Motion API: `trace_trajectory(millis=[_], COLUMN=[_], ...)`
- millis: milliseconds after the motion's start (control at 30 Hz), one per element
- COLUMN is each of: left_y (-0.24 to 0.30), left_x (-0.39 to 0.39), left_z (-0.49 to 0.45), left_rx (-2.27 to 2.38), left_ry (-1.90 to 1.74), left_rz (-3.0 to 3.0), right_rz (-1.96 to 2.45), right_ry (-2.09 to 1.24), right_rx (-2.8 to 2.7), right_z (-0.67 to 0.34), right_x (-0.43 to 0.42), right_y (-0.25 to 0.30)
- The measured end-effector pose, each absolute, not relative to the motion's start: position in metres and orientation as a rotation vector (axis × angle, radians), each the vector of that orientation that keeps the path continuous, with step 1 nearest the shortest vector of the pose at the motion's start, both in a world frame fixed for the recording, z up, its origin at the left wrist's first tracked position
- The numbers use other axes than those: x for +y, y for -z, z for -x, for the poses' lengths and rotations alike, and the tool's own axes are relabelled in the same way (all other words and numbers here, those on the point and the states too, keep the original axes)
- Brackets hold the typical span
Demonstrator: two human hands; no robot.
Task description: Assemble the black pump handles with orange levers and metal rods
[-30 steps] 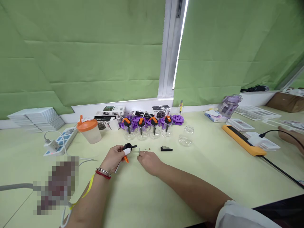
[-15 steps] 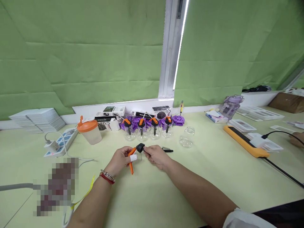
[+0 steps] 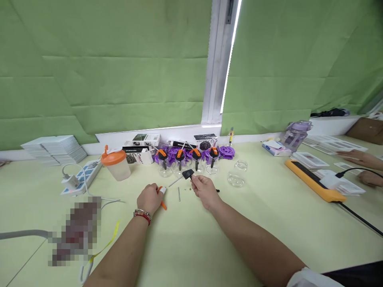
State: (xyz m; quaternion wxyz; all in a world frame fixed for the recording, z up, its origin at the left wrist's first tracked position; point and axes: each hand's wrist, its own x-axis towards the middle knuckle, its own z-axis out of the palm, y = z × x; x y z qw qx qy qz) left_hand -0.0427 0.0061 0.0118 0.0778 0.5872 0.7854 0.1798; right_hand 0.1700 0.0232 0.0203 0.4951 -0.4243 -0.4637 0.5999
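Note:
My left hand (image 3: 150,198) is closed around a small orange part (image 3: 162,204) low over the pale green table (image 3: 185,239). My right hand (image 3: 203,189) pinches a black pump head with a thin tube (image 3: 187,174) that slants down to the left. A small metal pin (image 3: 179,194) and a tiny brown bit (image 3: 185,190) lie on the table between my hands. Just behind stand several small glass bottles with orange-and-black pump tops (image 3: 179,161), and one glass jar without a top (image 3: 237,173).
An orange-lidded plastic cup (image 3: 115,162), a power strip (image 3: 80,177), small boxes (image 3: 140,153), purple reels (image 3: 226,151) and stacked white trays (image 3: 56,148) line the back. A yellow tool (image 3: 314,181) and another person's hands (image 3: 363,165) are at the right.
The two parts that my hands held together have come apart. My right hand lifted the black pump head with its tube up and away; my left hand kept the orange part and dropped slightly.

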Motion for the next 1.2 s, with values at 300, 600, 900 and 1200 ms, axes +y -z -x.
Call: trace_trajectory(millis=[300, 600, 900, 1200], left_y=[-0.041, -0.040, -0.024, -0.045], left_x=[-0.027, -0.007, 0.002, 0.006], left_z=[0.026, 0.084, 0.102, 0.051], left_rx=[1.437, 2.366, 2.545, 2.516], left_ry=[-1.146, -0.942, -0.342, -0.582], left_rz=[-1.758, -1.590, -1.473, -2.069], right_rz=[0.869, 0.963, 1.084, 1.037], right_ry=[-0.976, -0.933, -0.921, -0.951], right_rx=[-1.836, -1.749, -1.443, -1.437], right_z=[-0.143, -0.163, -0.192, -0.191], right_x=[-0.011, 0.010, 0.040, 0.036], right_y=[-0.014, -0.012, -0.014, -0.020])
